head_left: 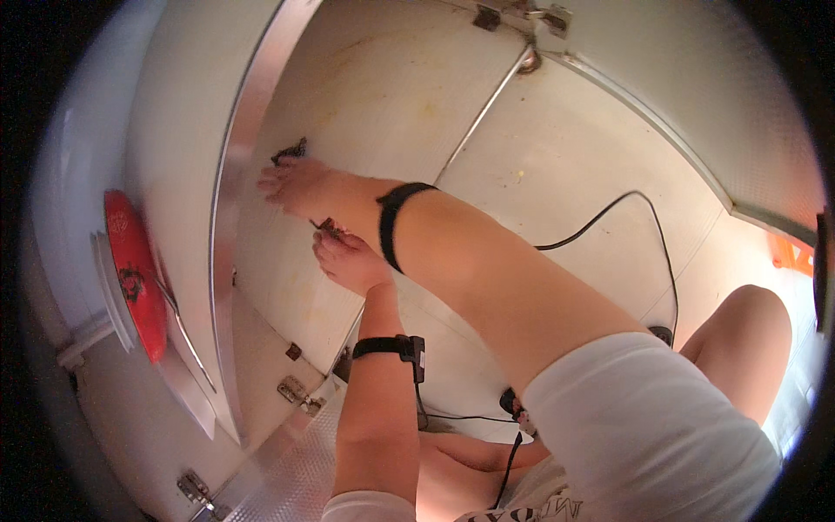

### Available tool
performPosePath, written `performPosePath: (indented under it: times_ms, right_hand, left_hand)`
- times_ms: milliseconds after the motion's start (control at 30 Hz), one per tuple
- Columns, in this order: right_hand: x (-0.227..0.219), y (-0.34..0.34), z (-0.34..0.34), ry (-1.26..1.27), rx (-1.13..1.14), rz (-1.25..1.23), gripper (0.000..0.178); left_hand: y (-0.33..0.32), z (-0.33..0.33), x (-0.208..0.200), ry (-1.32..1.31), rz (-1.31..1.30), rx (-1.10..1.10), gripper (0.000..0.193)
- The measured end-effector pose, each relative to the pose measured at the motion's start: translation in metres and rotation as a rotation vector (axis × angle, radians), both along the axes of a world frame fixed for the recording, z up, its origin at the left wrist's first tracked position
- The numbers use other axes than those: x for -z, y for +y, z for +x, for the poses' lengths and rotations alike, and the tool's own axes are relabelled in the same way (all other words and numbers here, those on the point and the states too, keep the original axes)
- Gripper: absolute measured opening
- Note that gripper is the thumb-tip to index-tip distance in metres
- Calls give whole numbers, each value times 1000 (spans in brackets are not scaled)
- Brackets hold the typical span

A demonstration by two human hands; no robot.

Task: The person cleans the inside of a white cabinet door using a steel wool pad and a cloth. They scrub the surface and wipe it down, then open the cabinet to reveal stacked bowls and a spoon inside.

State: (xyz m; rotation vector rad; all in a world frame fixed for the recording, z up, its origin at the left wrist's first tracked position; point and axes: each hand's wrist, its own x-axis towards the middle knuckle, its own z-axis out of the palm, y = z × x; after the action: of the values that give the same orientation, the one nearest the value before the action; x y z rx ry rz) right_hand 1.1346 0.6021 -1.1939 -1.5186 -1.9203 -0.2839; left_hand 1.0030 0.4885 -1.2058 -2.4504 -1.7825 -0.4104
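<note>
- Left of centre: my right fingers [272,184] by dark mesh [290,152], left fingers [323,251] by a dark piece [329,228]; I cannot tell either grip.
- Top centre: yellowish stains [426,107] remain; extent done unclear.

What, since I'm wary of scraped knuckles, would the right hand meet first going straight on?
The right hand would probably meet the silvery metal edge to its left, though depth is unclear.

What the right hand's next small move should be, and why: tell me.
I would probably settle the right hand more fully over the dark piece beside its fingers: that piece sticks out past the hand against the pale panel, and whether it is gripped cannot be told. The left hand is close below, by another small dark scrap.
</note>
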Motion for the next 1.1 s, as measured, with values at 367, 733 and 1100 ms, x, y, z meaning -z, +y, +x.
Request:
performPosePath:
  times_ms: [367, 733, 1100]
  right_hand:
    - [4, 14, 172, -50, 667, -214, 47]
    - [-21, 20, 147, 189, 157, -606, 38]
    - [45, 17, 171, 582, 362, -5, 37]
  left_hand:
    - [26, -13, -7, 13, 73, -44, 40]
    - [18, 16, -25, 38, -15, -91, 41]
    - [27, 16, -28, 32, 79, -24, 48]
